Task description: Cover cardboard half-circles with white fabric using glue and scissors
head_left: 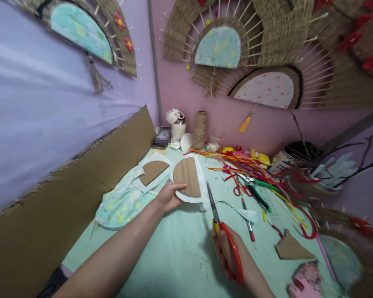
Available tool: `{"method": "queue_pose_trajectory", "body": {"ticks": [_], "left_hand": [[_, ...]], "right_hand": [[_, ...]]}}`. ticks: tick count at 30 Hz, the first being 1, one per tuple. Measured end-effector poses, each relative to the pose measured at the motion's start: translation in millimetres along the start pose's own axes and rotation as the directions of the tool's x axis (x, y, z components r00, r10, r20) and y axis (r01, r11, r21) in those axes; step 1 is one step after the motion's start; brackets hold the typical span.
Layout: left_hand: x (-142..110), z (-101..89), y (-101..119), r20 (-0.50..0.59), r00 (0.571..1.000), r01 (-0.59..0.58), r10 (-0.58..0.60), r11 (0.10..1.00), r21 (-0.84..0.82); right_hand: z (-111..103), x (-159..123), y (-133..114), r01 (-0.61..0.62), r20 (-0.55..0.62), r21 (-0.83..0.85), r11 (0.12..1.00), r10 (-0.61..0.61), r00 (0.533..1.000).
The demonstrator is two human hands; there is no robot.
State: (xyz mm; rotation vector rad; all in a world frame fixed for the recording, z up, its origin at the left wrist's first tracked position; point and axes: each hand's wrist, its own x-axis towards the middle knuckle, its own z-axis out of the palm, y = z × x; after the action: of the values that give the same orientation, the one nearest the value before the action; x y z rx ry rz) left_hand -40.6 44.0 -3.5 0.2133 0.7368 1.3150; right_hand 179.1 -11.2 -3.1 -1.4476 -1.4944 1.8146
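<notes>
Two brown half-round cardboard pieces (191, 171) — left-hand fingers (179, 186) pinch one; right-hand fingers (224, 239) grip one pair of red-and-yellow-handled steel scissors (216, 217).

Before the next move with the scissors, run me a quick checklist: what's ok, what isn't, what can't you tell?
1. Left hand holding the cardboard half-round and its cloth: ok, thumb on top of the cardboard.
2. Right hand on the scissors: ok, at the handles.
3. Blades away from the left hand: ok, they lie at the cloth's right edge.
4. Blades touching the cloth: cannot tell, tip and edge nearly overlap.
5. Table right of the scissors free of scraps: not ok, a cloth scrap lies there.
</notes>
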Motion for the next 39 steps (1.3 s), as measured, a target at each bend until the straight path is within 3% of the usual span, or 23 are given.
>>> {"method": "queue_pose_trajectory", "body": {"ticks": [20,31,39], "left_hand": [[2.1,-4.2,-0.7,0.022,1.000,-0.009,0.009,1.000,0.004],[1.9,-3.9,-0.5,0.019,1.000,-0.018,0.018,1.000,0.014],[1.2,-2.2,0.3,-0.008,1.000,-0.009,0.009,1.000,-0.003]], "right_hand": [[1.6,0.5,1.8,0.051,-0.071,0.038,0.998,-0.048,0.996],[-3.1,1.0,5.5,0.014,-0.013,0.082,0.997,-0.013,1.000],[-4.2,-1.7,9.2,0.119,0.005,0.213,0.970,-0.122,0.992]]}}
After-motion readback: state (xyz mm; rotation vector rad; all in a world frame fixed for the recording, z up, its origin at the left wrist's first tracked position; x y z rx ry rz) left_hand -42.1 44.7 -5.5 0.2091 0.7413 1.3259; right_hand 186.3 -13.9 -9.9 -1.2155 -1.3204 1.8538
